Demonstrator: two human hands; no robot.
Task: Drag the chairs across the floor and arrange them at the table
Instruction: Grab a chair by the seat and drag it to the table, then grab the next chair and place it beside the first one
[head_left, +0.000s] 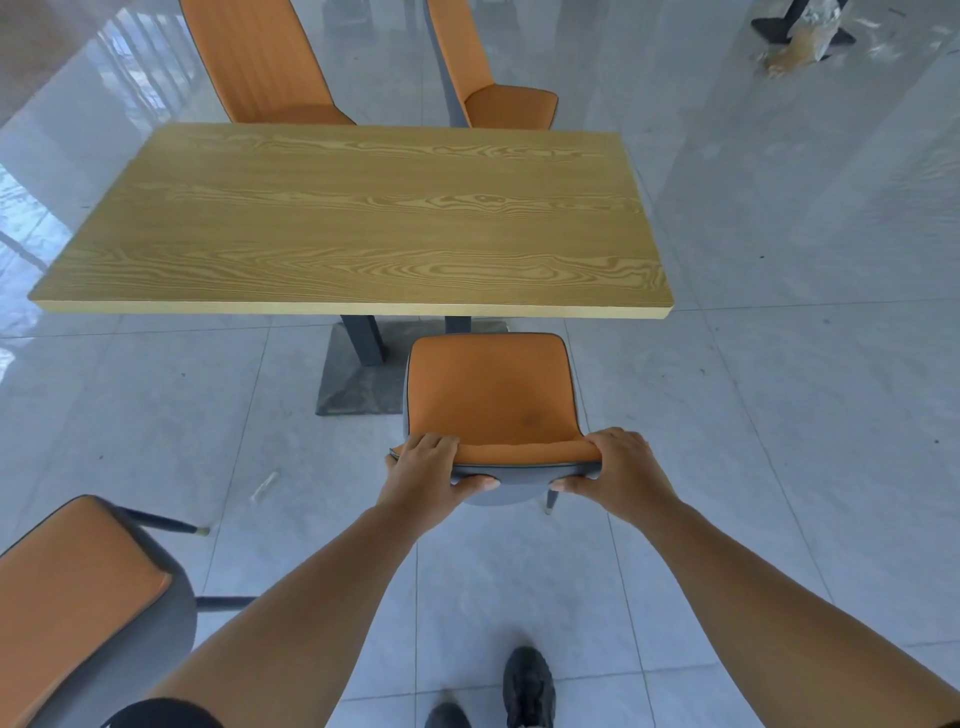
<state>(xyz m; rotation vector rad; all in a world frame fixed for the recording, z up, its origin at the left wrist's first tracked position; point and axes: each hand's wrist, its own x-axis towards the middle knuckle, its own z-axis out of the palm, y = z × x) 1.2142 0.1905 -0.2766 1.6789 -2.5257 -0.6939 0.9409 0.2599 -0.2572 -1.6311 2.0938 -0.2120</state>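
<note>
An orange chair with a grey back (493, 395) stands at the near side of the wooden table (363, 218), its seat front close to the table edge. My left hand (431, 475) grips the left end of its backrest top. My right hand (621, 467) grips the right end. Two more orange chairs stand at the far side, one at the left (260, 62) and one at the right (498, 88). A fourth orange chair (78, 608) stands at the near left, away from the table.
The table rests on a dark pedestal base (358, 374) on a glossy grey tiled floor. A dark stand with wrapped plastic (800, 36) sits at the far right. My black shoes (524, 686) are at the bottom of the view.
</note>
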